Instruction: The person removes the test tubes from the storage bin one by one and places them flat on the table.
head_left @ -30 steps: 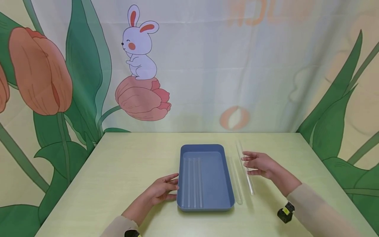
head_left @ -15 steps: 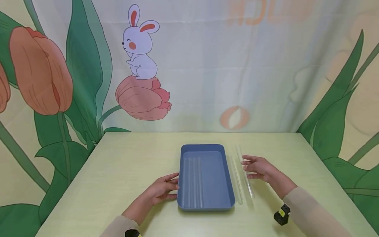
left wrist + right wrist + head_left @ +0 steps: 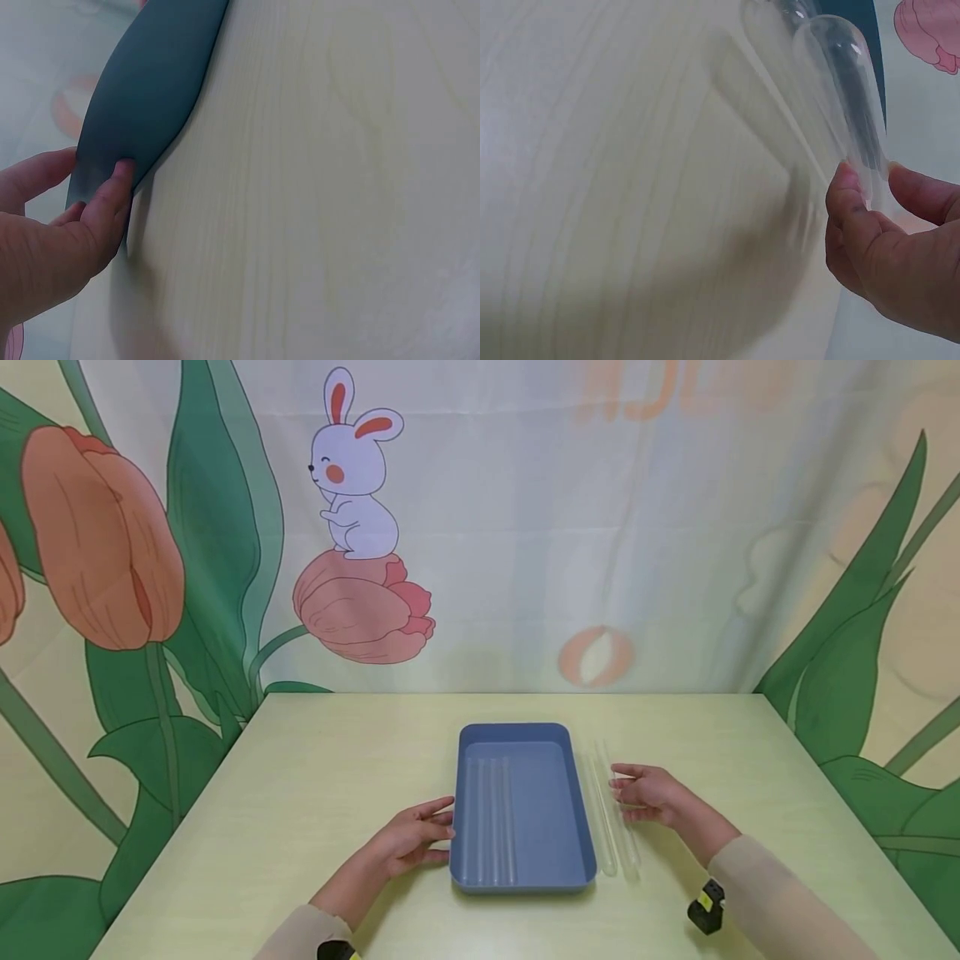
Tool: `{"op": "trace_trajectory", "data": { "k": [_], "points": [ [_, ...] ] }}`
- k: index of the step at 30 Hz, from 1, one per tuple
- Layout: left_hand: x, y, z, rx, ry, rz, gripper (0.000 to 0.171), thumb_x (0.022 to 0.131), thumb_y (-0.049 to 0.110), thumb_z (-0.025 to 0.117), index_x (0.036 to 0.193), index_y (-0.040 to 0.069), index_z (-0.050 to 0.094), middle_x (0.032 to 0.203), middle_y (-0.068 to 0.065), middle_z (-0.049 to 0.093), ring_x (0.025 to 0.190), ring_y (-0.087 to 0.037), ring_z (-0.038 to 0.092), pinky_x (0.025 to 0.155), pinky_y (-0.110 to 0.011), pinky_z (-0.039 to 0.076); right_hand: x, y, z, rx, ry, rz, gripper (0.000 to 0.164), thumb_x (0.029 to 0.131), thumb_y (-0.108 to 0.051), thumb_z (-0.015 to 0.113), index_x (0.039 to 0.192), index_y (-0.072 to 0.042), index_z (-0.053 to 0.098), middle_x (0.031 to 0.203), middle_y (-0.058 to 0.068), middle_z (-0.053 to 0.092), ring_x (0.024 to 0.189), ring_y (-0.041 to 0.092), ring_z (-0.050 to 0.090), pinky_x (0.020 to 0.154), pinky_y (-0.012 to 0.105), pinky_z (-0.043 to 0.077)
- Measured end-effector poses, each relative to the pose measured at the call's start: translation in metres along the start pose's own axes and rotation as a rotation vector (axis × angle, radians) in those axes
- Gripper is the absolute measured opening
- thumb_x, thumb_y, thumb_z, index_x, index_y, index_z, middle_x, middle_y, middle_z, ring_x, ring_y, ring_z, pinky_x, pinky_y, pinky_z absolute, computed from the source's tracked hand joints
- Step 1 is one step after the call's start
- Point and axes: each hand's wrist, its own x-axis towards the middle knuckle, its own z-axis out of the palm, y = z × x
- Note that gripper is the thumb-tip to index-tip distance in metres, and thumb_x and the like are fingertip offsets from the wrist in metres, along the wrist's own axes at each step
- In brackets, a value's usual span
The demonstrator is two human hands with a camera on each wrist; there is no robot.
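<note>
A blue rectangular tray (image 3: 551,814) lies on the table, with several clear test tubes (image 3: 492,827) side by side along its left half. Against the tray's left outer wall (image 3: 154,75) rest the fingertips of my left hand (image 3: 411,842), the fingers extended rather than wrapped round it. My right hand (image 3: 651,795) pinches another clear test tube (image 3: 840,79) between thumb and fingers, its rounded end toward me. Between that tube and the tray, one more test tube (image 3: 604,835) lies on the table.
The pale wooden table (image 3: 337,760) extends around the tray on all sides. Behind it hangs a backdrop cloth (image 3: 495,552) printed with tulips and a rabbit. A black wrist camera (image 3: 707,907) sits at my right sleeve.
My right hand has brought its test tube down toward the table and nearer to me, almost parallel to the tube lying there. The left hand and tray look unmoved.
</note>
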Motion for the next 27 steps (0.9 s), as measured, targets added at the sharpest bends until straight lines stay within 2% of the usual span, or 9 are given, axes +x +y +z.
{"op": "trace_trajectory", "data": {
  "k": [3, 6, 14, 27],
  "points": [
    [0.0, 0.0, 0.0, 0.005, -0.008, 0.002, 0.07, 0.099, -0.002, 0.054, 0.162, -0.003, 0.02, 0.165, -0.031, 0.025, 0.139, -0.031, 0.052, 0.1, -0.042, 0.056, 0.002, 0.001, 0.001, 0.008, 0.01, 0.011, 0.063, 0.099, 0.005, 0.053, 0.157, 0.007, 0.028, 0.119, 0.007, 0.065, 0.083, 0.006, 0.06, 0.07, 0.026, 0.057],
    [0.0, 0.0, 0.0, 0.004, -0.009, 0.002, 0.07, 0.099, -0.002, 0.054, 0.162, -0.003, 0.021, 0.165, -0.031, 0.025, 0.141, -0.034, 0.05, 0.101, -0.043, 0.055, 0.004, 0.003, 0.002, 0.005, 0.01, 0.011, 0.063, 0.098, 0.006, 0.052, 0.157, 0.008, 0.028, 0.109, 0.0, 0.064, 0.081, 0.006, 0.058, 0.068, 0.026, 0.057],
    [0.0, 0.0, 0.0, -0.002, -0.003, -0.002, 0.071, 0.099, -0.002, 0.054, 0.162, -0.002, 0.021, 0.165, -0.031, 0.025, 0.138, -0.031, 0.053, 0.1, -0.043, 0.056, 0.014, 0.009, 0.005, 0.016, 0.029, 0.035, 0.062, 0.099, 0.007, 0.051, 0.156, 0.007, 0.029, 0.097, -0.005, 0.061, 0.076, 0.006, 0.055, 0.066, 0.025, 0.055],
    [0.002, -0.002, -0.002, -0.008, -0.005, 0.0, 0.07, 0.099, -0.002, 0.054, 0.162, -0.002, 0.021, 0.165, -0.031, 0.025, 0.136, -0.027, 0.054, 0.098, -0.041, 0.057, 0.017, 0.008, 0.008, -0.004, 0.044, 0.042, 0.062, 0.098, 0.006, 0.053, 0.155, 0.008, 0.029, 0.099, -0.002, 0.061, 0.07, 0.004, 0.055, 0.062, 0.022, 0.054]
  ]
}}
